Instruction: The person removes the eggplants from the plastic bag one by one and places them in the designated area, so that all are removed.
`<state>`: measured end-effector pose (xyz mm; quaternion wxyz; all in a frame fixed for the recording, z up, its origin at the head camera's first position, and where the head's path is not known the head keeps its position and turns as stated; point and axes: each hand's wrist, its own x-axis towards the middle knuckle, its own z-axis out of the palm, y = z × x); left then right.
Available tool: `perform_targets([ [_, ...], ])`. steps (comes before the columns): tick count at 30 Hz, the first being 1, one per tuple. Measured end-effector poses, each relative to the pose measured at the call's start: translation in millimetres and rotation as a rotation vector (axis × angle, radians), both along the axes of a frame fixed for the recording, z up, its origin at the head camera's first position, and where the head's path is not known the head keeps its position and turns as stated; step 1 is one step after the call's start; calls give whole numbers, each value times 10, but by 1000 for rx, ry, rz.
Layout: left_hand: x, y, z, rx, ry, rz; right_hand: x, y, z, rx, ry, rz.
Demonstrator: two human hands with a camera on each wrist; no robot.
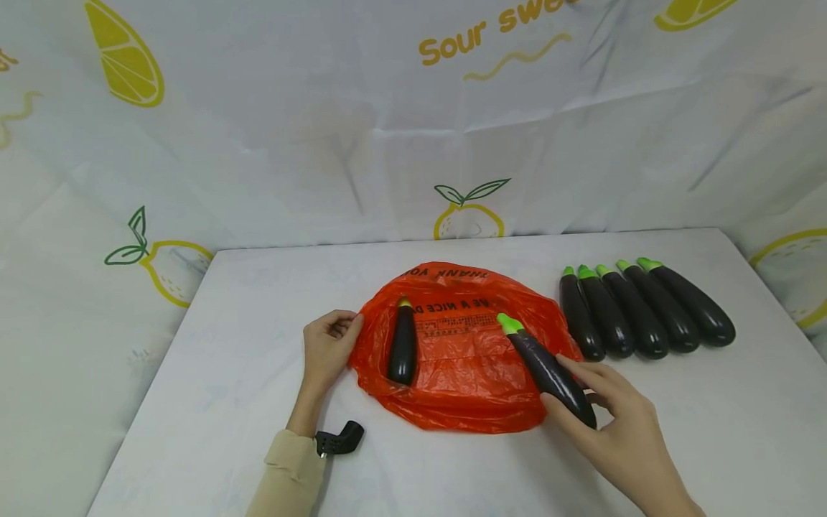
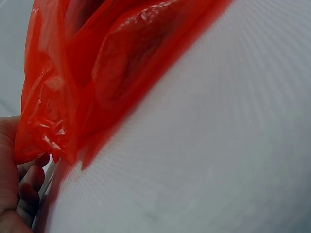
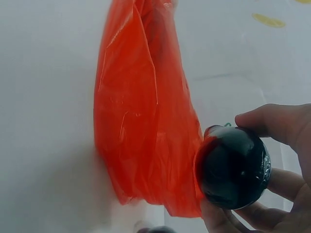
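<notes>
A red plastic bag [image 1: 452, 359] with black print lies spread on the white table, its mouth facing up. Inside its left part lies one eggplant [image 1: 403, 346], dark with a green stem end. At the bag's left edge my left hand [image 1: 328, 346] pinches the film between thumb and fingers; the left wrist view shows the bunched red film [image 2: 48, 121] at that hand. My right hand [image 1: 623, 416] grips a second eggplant [image 1: 549, 370] near its thick end, its green tip pointing over the bag's right part. In the right wrist view the eggplant's round end [image 3: 235, 167] sits between thumb and fingers.
Several more eggplants [image 1: 652, 305] lie side by side at the table's back right, close to the bag's right edge. A white cloth with lemon prints [image 1: 291, 158] hangs behind the table [image 1: 226, 345]. A black strap device [image 1: 340, 438] sits on the left wrist.
</notes>
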<state>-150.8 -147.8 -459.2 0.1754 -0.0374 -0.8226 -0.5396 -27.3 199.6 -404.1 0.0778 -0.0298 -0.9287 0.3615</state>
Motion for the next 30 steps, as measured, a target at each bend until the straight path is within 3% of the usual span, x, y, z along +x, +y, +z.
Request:
perform_targets([
  [9,-144,-119,-328,-17,-8,10,102,174,-69,27,-21,-92],
  [17,-126,-94,-277,-18,-29,15,269,358,-189,95,-87,-171],
  [22,-143,-138,-340,-5,-4,-17,355,460,-261,96,-132,-260],
  [26,-140,-146,-337,4,6,-32,398,544,-309,87,-217,-324],
  [30,-143,-140,-333,3,-7,-9,427,608,-362,88,-319,-378],
])
